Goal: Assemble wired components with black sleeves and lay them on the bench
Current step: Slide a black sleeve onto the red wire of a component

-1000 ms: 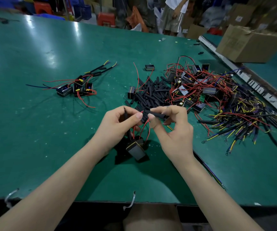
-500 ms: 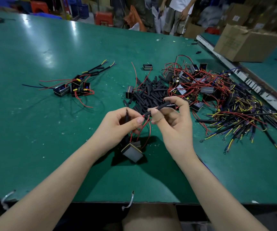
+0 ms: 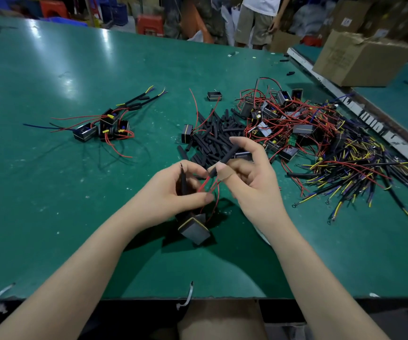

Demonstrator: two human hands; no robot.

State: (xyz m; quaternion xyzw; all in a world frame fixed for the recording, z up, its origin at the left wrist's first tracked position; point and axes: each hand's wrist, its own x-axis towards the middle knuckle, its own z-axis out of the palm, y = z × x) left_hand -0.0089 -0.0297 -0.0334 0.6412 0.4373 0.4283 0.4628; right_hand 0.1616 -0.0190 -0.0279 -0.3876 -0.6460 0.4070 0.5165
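Mid-task, one unit in hand. The left hand (image 3: 173, 192) grips the leads of a black box part (image 3: 194, 230) that hangs just above the desk (image 3: 51, 217), close to the near edge; fingers curled round a sleeve already on one lead, with a bare tip poking up above the thumb. The right hand (image 3: 249, 173) pinches a second sleeve (image 3: 225, 158) betw. thumb and forefinger, tilted, its lower end meeting a red wire (image 3: 204, 185) from the same part. Judged from that, the wire is just entering the sleeve, not yet pushed thru. Thumb has a tan plaster on it.

Done so far: a small cluster of finished units (image 3: 104, 126) lies well to the left on the desk, w/ sleeved leads fanning away toward the far side. Only a handful, exact count unclear.

Left to do: a lot. The loose sleeve pile (image 3: 212, 133) sits just beyond the hands, and to its right a big tangle of unsleeved parts (image 3: 283, 119) w/ red wires, merging into a heap of yellow/black leads (image 3: 357, 173) toward the right edge. Two stray box parts lie near the sleeve pile.

So approx. early stage: the finished group is far smaller than the raw stock. For this unit, seat the second sleeve, then lay it w/ the finished ones.

A cardboard box (image 3: 359, 60) sits at the far right, and a person stands beyond the desk.
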